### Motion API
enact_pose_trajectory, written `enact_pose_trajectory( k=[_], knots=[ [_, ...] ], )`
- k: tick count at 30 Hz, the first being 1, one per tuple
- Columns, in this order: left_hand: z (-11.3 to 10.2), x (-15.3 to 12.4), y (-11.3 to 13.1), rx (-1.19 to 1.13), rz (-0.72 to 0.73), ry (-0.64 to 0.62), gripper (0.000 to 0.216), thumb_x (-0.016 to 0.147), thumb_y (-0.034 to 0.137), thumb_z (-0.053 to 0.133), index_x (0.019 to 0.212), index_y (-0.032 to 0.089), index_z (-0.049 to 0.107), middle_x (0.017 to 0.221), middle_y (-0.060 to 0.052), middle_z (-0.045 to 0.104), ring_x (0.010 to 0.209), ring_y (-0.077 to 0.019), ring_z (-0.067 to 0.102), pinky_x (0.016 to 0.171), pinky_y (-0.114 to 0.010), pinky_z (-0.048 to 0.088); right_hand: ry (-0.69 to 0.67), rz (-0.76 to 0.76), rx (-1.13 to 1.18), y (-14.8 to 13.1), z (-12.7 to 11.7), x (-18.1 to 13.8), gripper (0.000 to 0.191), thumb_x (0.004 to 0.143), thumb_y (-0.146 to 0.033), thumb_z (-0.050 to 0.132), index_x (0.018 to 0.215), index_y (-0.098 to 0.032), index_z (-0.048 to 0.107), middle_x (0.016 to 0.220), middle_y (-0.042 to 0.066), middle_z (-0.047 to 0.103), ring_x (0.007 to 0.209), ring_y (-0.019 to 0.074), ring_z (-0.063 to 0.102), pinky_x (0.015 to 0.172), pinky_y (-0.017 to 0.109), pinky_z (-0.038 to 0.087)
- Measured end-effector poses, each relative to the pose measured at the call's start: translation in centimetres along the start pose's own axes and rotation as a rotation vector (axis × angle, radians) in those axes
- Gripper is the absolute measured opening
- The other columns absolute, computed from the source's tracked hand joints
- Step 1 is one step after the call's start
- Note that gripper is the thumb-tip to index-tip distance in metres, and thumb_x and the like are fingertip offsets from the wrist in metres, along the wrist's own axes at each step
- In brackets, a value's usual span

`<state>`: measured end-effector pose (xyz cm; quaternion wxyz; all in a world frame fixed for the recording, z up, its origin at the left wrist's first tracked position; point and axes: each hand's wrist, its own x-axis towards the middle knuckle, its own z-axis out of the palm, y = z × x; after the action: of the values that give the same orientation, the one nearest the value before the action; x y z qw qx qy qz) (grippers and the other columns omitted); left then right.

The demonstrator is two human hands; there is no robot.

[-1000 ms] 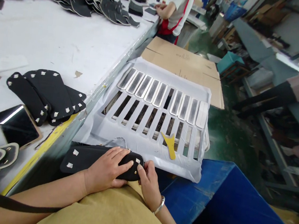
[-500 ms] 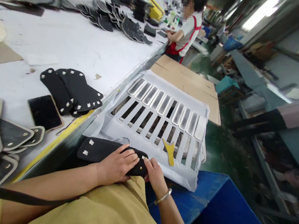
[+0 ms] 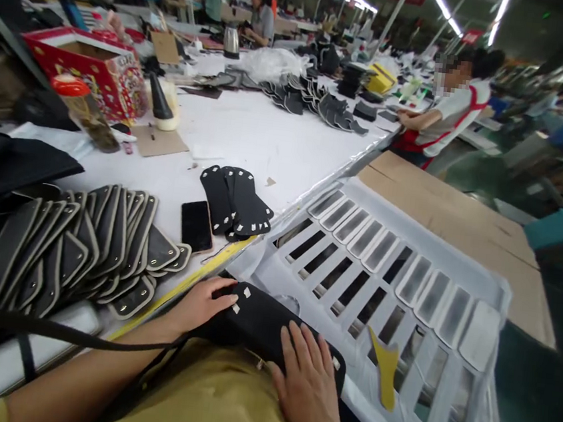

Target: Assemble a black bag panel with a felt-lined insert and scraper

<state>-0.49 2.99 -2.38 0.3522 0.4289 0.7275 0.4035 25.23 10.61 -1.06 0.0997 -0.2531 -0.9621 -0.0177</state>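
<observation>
A long black leather piece with small white tabs at its corners lies across my lap, against the table's edge. My left hand grips its left end, fingers curled over the edge near two tabs. My right hand lies flat on its right end, fingers stretched out and pressing down. A small stack of the same black pieces rests on the white table, beside a dark phone.
A row of grey-edged black panels fans out at the left. A white slotted tray with a yellow tool sits to my right, cardboard behind it. A person in a red apron works farther along the table.
The view has swung up and left. My left hand has slid from the piece's middle to its left end. My right hand has gone from pinching the right tab to lying flat.
</observation>
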Motion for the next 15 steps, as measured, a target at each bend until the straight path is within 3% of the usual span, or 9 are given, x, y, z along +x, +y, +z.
enact_pose_trajectory(
  k=[3, 6, 10, 15],
  knots=[
    [0.6, 1.2, -0.3, -0.112, -0.082, -0.055, 0.037, 0.079, 0.036, 0.056, 0.108, 0.013, 0.064, 0.106, -0.008, 0.066, 0.094, -0.0216, 0.061, 0.086, -0.034, 0.048, -0.050, -0.140, 0.071, -1.0, 0.8, 3.1, 0.048, 0.089, -0.044, 0.049, 0.128, -0.016, 0.051, 0.136, 0.005, 0.047, 0.125, 0.0277, 0.039, 0.103, 0.044, 0.030],
    [0.5, 2.3, -0.4, -0.165, -0.148, -0.098, 0.035, 0.078, 0.034, 0.057, 0.104, 0.013, 0.066, 0.101, -0.007, 0.068, 0.087, -0.0209, 0.063, 0.079, -0.032, 0.050, -0.126, -0.150, 0.115, -1.6, 1.3, 5.4, 0.051, 0.089, -0.046, 0.049, 0.132, -0.019, 0.048, 0.140, 0.003, 0.043, 0.127, 0.0284, 0.036, 0.103, 0.046, 0.032],
    [-0.1, 3.0, -0.7, -0.065, 0.004, -0.076, 0.026, 0.076, 0.030, 0.059, 0.095, 0.015, 0.070, 0.094, -0.005, 0.069, 0.087, -0.0203, 0.061, 0.083, -0.031, 0.047, -0.207, -0.128, 0.159, -2.0, 1.7, 7.2, 0.055, 0.088, -0.051, 0.048, 0.134, -0.020, 0.046, 0.142, 0.002, 0.040, 0.129, 0.0306, 0.033, 0.102, 0.049, 0.032],
    [-0.2, 2.7, -0.7, -0.059, 0.043, -0.064, 0.027, 0.080, 0.032, 0.056, 0.096, 0.016, 0.070, 0.094, -0.005, 0.069, 0.084, -0.0194, 0.062, 0.080, -0.030, 0.048, -0.207, -0.123, 0.185, -2.4, 1.9, 7.9, 0.060, 0.085, -0.055, 0.051, 0.134, -0.021, 0.045, 0.142, 0.003, 0.039, 0.129, 0.0310, 0.033, 0.102, 0.049, 0.032]
  ],
)
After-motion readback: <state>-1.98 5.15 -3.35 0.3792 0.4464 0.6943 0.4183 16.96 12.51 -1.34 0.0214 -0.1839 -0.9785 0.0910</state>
